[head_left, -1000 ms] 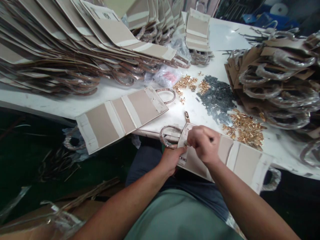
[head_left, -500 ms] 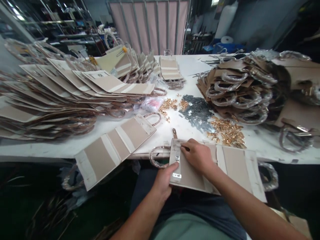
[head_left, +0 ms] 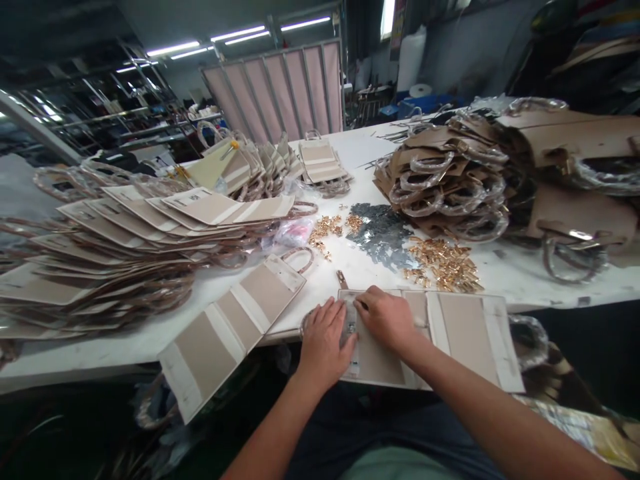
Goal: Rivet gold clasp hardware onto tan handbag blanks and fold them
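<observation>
A beige handbag panel [head_left: 463, 327] with white strips lies across the table's front edge and over my lap. Its plastic-wrapped handle [head_left: 531, 341] loops off the right end. My left hand [head_left: 323, 343] rests on the panel's left end, fingers stretched out and flat, covering most of the other handle. Beside it my right hand [head_left: 387, 319] is closed in a pinch against the panel, near small metal pieces [head_left: 351, 328]. Whatever those fingertips hold is too small to make out. A narrow strap with a metal end [head_left: 342, 279] sticks out past the panel's far edge.
Another bag panel [head_left: 235, 327] overhangs the table edge on the left. Stacked panels [head_left: 125, 247] fill the left side, and brown bag pieces with wrapped handles [head_left: 450, 180] the right. Grey metal plates [head_left: 383, 233] and gold fittings [head_left: 445, 263] lie in piles between.
My left hand has shifted up and lies flat where its thumb pressed the panel before. My right hand stays pinched at nearly the same spot. The camera view has tilted.
</observation>
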`<control>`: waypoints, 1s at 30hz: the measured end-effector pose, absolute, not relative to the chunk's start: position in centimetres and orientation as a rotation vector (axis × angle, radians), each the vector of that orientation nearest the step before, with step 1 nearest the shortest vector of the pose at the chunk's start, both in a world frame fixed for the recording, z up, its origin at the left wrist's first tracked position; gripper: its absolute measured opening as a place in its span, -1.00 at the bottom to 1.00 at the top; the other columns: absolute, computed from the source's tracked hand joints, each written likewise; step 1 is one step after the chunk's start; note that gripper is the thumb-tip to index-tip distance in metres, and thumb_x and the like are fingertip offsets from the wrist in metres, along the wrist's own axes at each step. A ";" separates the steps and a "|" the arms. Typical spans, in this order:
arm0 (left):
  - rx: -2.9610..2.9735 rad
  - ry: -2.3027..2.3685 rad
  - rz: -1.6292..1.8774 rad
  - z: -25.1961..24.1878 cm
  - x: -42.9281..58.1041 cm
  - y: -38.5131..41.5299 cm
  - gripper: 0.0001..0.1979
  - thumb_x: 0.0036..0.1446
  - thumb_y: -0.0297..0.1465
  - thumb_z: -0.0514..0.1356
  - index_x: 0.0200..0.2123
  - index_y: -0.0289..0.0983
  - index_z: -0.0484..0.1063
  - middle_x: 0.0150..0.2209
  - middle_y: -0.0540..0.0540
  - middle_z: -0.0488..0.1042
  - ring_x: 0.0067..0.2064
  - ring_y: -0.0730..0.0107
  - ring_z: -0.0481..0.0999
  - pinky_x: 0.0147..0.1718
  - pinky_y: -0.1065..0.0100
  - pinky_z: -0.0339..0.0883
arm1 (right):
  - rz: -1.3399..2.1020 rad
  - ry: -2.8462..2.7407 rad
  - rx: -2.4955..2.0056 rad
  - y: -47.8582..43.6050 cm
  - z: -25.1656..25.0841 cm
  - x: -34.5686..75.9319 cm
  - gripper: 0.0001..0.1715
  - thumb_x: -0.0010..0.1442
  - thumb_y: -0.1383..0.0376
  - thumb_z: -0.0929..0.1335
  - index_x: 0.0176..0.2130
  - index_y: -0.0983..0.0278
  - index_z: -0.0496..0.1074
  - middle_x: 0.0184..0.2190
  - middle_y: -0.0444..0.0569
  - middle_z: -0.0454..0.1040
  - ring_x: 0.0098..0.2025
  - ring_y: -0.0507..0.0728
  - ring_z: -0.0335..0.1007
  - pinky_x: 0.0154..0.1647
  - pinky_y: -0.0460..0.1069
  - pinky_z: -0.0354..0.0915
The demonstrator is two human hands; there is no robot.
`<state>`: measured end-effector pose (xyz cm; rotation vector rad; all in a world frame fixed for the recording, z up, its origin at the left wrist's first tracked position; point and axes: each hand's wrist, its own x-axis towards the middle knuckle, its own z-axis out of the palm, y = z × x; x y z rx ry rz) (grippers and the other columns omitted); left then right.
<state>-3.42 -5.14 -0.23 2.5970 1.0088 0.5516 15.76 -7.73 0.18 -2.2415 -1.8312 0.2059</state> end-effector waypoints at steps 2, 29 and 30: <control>2.618 0.993 0.450 -0.4 -2.6 -3.9 -0.42 0.27 -0.35 0.27 0.34 -0.27 0.37 0.36 -0.29 0.38 0.37 -0.07 0.36 0.42 -0.15 0.08 | 0.200 -1.820 -2.244 -8.0 0.1 15.5 -0.61 0.51 0.12 0.23 -0.15 0.14 0.61 -0.15 -0.02 0.60 -0.20 0.15 0.57 -0.36 0.00 0.09; 2.620 0.960 0.310 -1.9 -3.8 -0.5 -0.37 0.23 -0.34 0.34 0.35 -0.16 0.36 0.35 -0.18 0.39 0.32 -0.01 0.38 0.28 -0.07 0.29 | 0.154 -1.951 -2.150 -7.3 -2.0 14.8 -0.82 0.41 0.33 0.33 -0.16 0.18 0.55 -0.19 -0.03 0.58 -0.24 0.19 0.53 -0.26 0.03 0.24; 2.629 0.953 0.305 -1.8 -3.8 -0.5 -0.38 0.24 -0.33 0.33 0.35 -0.16 0.35 0.36 -0.18 0.39 0.32 -0.01 0.38 0.27 -0.06 0.29 | 0.160 -1.966 -2.152 -7.2 -1.9 14.8 -0.84 0.40 0.33 0.33 -0.15 0.19 0.55 -0.19 -0.02 0.58 -0.23 0.20 0.53 -0.25 0.02 0.25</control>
